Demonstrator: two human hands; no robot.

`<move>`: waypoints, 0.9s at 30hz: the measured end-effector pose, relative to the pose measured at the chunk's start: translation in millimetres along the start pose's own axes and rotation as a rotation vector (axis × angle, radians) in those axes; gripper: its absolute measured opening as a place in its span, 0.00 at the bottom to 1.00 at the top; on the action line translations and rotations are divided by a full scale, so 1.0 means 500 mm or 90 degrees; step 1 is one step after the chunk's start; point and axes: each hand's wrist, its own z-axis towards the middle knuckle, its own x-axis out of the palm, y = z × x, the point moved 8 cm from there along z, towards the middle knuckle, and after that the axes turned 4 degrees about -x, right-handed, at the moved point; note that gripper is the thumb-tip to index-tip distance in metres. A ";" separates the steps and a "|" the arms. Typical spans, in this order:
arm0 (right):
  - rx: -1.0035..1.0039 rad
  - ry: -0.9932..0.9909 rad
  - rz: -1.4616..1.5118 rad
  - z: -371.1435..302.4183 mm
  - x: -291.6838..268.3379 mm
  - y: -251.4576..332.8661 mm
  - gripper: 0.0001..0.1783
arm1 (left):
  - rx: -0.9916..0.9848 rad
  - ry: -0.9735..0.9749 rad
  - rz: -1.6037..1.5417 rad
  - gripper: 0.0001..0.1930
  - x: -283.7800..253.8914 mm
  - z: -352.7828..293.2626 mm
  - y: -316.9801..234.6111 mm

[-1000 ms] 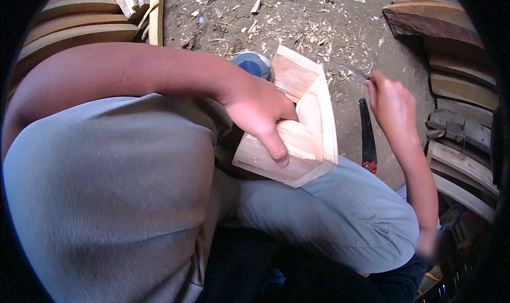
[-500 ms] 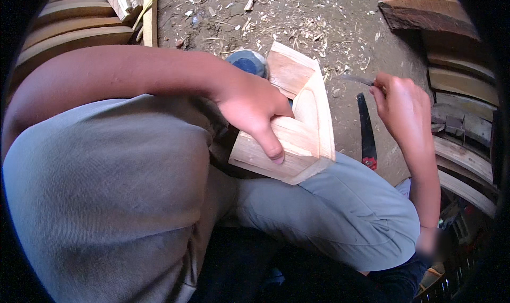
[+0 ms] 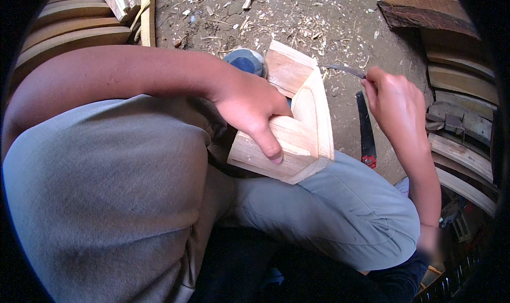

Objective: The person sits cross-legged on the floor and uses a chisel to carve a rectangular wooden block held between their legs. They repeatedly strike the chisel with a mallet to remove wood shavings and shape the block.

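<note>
My left hand [image 3: 255, 112] is closed on a pale, freshly cut wooden workpiece [image 3: 313, 112]. Its thumb lies along the near face, and the other fingers are tucked behind, out of sight. The workpiece has angled faces with a hollow between them, and its lower end rests against my grey-trousered right leg [image 3: 329, 207]. At the right, my right hand [image 3: 396, 93] grips a thin knife with a slightly curved blade [image 3: 345, 69]; the handle is hidden in my fist. The blade points left, its tip close to the workpiece's upper corner. Whether they touch I cannot tell.
On the dirt ground lies a dark blade with a red end [image 3: 366, 130], just left of my right forearm. Wood chips [image 3: 308, 29] are scattered beyond the workpiece. Curved wooden pieces are stacked at the left [image 3: 74, 37] and right [image 3: 459, 85]. A shoe [image 3: 245, 62] shows behind the workpiece.
My right hand has moved slightly left and up, bringing the knife blade closer to the workpiece's upper corner. My left hand and the workpiece have hardly moved.
</note>
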 end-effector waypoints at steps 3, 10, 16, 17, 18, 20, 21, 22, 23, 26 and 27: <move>-0.033 -0.016 -0.020 0.003 -0.010 0.020 0.06 | -0.005 0.001 0.000 0.39 -0.001 -0.002 -0.001; -0.092 -0.026 -0.087 0.017 -0.007 0.038 0.06 | -0.009 -0.001 -0.006 0.39 -0.004 -0.002 -0.003; -0.095 -0.066 -0.073 0.017 -0.026 0.053 0.04 | -0.010 0.001 -0.009 0.39 -0.003 -0.004 -0.003; -0.096 -0.060 -0.076 0.017 -0.022 0.053 0.04 | -0.010 0.003 -0.005 0.39 -0.003 -0.001 -0.002; -0.097 -0.056 -0.077 0.016 -0.022 0.053 0.04 | -0.009 0.002 -0.009 0.39 -0.002 -0.002 -0.002; -0.112 -0.064 -0.075 0.016 -0.024 0.058 0.04 | -0.007 0.002 -0.016 0.39 -0.001 -0.002 -0.002; -0.120 -0.068 -0.074 0.016 -0.025 0.060 0.04 | -0.009 0.001 -0.015 0.39 -0.001 -0.003 -0.002; -0.126 -0.059 -0.073 0.017 -0.022 0.061 0.05 | -0.011 0.001 -0.013 0.39 0.000 -0.004 -0.002; -0.133 -0.051 -0.072 0.019 -0.018 0.062 0.06 | -0.014 0.000 -0.012 0.39 -0.001 -0.004 -0.002; -0.143 -0.040 -0.069 0.021 -0.024 0.074 0.06 | -0.023 0.012 -0.005 0.38 -0.003 -0.004 -0.004; -0.148 -0.039 -0.068 0.023 -0.030 0.085 0.06 | -0.013 0.001 -0.005 0.37 -0.003 -0.003 -0.004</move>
